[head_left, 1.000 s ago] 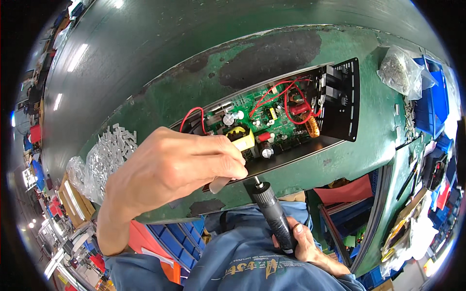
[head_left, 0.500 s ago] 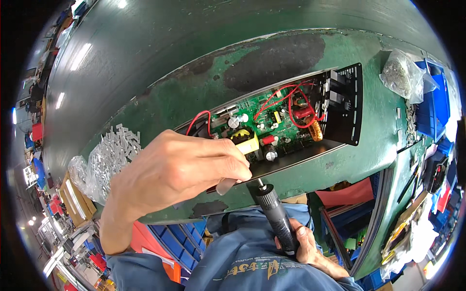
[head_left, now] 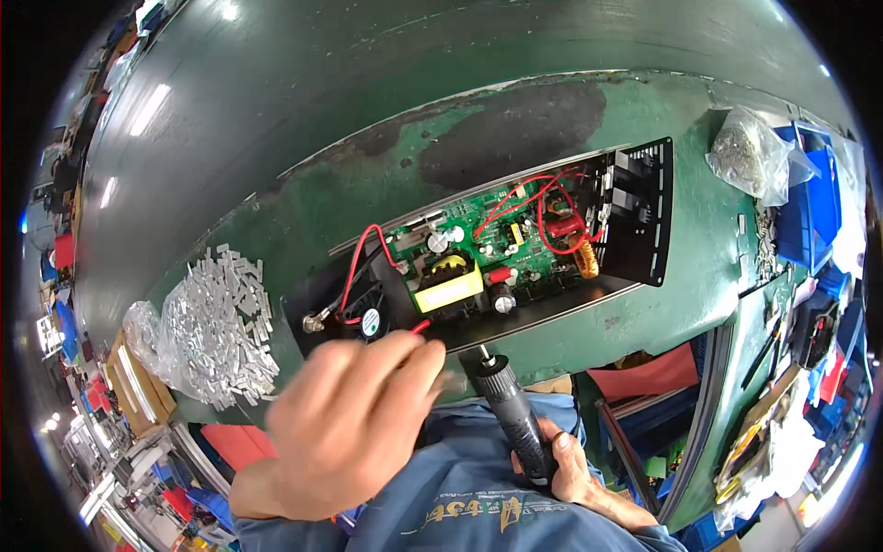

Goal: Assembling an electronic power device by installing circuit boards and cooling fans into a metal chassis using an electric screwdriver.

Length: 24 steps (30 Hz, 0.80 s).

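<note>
A black metal case [head_left: 655,212] lies open on the bench and holds a green circuit board [head_left: 483,216] with a yellow-wrapped transformer [head_left: 449,293] and loose red wires [head_left: 552,244]. At the case's left end sits a black fan [head_left: 370,324] with a round label. My left hand [head_left: 354,428], blurred, hovers at the near left edge of the case, its fingers curled together; a smeared greyish bit shows at the fingertips. My right hand [head_left: 572,465] grips a black electric screwdriver [head_left: 515,414], its bit pointing up beside the near wall of the case.
Small silvery metal pieces [head_left: 225,322] are heaped on plastic at the left. At the right stand a clear bag of small parts [head_left: 750,155] and a blue bin [head_left: 811,207]. A worn green bench top [head_left: 303,202] runs beneath.
My left hand has drawn back toward me, away from the transformer, uncovering the fan and the left end of the case. My right hand still holds the screwdriver in nearly the same place.
</note>
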Motion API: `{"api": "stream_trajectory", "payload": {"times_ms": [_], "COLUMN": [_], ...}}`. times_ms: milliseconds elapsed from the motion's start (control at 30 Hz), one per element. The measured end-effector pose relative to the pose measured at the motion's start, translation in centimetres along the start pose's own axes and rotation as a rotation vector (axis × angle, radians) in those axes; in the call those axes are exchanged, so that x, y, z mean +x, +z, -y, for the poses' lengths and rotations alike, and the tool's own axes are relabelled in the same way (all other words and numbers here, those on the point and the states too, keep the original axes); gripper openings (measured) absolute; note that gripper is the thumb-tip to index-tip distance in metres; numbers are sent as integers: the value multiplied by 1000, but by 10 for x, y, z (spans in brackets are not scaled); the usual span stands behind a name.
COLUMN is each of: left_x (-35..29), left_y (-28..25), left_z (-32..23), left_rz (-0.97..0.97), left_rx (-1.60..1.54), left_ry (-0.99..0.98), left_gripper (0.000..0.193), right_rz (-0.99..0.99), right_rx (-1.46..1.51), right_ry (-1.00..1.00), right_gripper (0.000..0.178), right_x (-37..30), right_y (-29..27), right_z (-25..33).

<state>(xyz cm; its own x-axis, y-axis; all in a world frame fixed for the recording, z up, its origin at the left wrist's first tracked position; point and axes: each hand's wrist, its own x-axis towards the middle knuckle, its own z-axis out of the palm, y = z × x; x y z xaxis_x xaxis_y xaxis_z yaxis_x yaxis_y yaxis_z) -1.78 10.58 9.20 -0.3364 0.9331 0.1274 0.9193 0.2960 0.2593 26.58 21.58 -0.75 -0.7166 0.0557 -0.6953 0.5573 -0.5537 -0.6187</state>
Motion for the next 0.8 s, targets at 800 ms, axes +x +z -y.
{"api": "stream_trajectory", "payload": {"times_ms": [800], "left_x": [-3], "left_y": [14], "left_z": [-19], "left_rz": [77], "left_rx": [-42], "left_ry": [-181], "left_gripper": [17], "right_rz": [58], "right_rx": [-87], "right_ry": [-36], "right_gripper": [81], "right_x": [-10], "right_y": [-40], "right_z": [-21]}}
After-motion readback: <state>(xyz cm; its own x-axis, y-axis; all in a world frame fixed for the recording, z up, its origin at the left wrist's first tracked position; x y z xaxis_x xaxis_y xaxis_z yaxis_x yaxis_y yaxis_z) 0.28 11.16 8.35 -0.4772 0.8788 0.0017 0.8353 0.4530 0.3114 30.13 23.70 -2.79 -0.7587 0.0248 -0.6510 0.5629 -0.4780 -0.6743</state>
